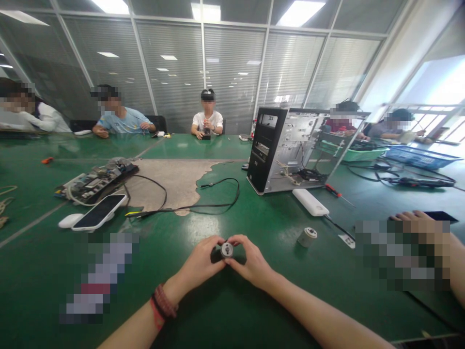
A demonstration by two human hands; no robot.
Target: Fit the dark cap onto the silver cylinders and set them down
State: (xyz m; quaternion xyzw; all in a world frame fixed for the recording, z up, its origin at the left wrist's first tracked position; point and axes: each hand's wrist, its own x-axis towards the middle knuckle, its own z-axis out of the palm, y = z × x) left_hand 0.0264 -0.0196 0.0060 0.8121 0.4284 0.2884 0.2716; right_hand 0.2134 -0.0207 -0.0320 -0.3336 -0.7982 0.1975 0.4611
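Between both hands is a small round metal motor, its end face with a central shaft and small holes turned toward me. My left hand grips its left side with thumb and fingers; a red band circles that wrist. On the other side, my right hand pinches the same motor with thumb below and fingertips above. The motor's back is hidden by the fingers. To the right stands a similar metal cylinder upright on the green table, apart from my hands.
An open computer case stands behind right, near a white power bank and a screwdriver. At left lie a circuit board, a phone and a black cable. A co-worker's hand rests at right.
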